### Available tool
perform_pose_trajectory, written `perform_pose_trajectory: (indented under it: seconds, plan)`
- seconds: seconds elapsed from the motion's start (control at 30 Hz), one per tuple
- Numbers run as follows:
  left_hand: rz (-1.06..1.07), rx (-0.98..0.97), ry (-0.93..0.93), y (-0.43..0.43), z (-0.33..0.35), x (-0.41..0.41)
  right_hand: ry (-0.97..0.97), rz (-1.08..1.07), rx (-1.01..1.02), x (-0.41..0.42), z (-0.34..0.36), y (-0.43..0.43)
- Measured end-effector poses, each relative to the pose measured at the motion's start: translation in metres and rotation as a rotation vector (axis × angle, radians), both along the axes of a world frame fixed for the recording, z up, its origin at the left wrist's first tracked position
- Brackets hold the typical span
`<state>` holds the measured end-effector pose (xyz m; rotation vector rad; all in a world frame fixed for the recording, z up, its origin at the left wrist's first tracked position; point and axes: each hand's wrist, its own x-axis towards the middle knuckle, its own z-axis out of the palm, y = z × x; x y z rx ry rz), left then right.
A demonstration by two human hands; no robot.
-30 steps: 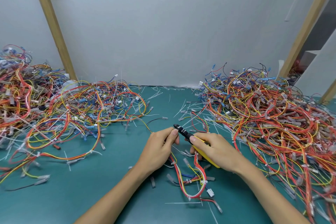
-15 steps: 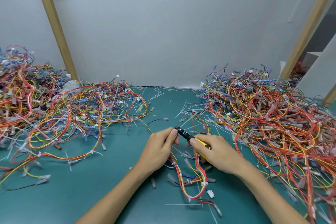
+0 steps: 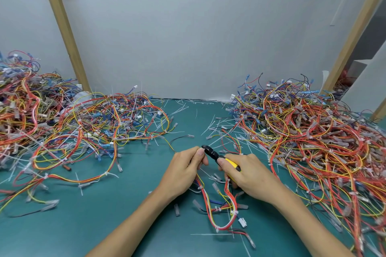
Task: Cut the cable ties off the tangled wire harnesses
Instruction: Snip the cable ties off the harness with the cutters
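Observation:
My left hand grips a small wire harness of red, yellow and white wires that hangs down onto the green mat, with white cable ties on it. My right hand holds yellow-handled cutters. Their black jaws point up and left and meet my left fingertips, where the harness is held. What sits between the jaws is hidden by my fingers.
A big heap of tangled harnesses fills the right side of the green mat. Another heap spreads across the left. Cut white ties litter the mat's middle and back. A white wall and wooden posts stand behind.
Both hands stay together at the same spot. The cutter jaws have come a little closer to my left fingertips; the harness loop below has shifted slightly.

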<state>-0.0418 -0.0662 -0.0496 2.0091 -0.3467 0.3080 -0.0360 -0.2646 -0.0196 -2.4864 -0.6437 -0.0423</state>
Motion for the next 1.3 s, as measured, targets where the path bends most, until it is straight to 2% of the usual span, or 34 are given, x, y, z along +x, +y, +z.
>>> perform_pose_trajectory:
  seconds: [0.73,0.87,1.07,1.2,1.3]
  plan:
    - [-0.031,0.035,0.018,0.001,0.006,-0.001,0.020,0.012,0.052,0.002,-0.003,-0.002]
    - [-0.004,0.032,0.019,0.000,0.005,-0.001,0.095,0.042,0.046,0.002,-0.001,-0.003]
    - [0.028,0.013,0.019,0.001,0.007,-0.001,0.304,0.073,0.175,0.003,0.007,-0.008]
    - [0.023,0.021,0.022,0.001,0.007,-0.001,0.330,0.066,0.209,0.001,0.007,-0.008]
    - [0.022,0.022,0.023,0.001,0.007,-0.001,0.244,0.055,0.146,0.001,0.006,-0.006]
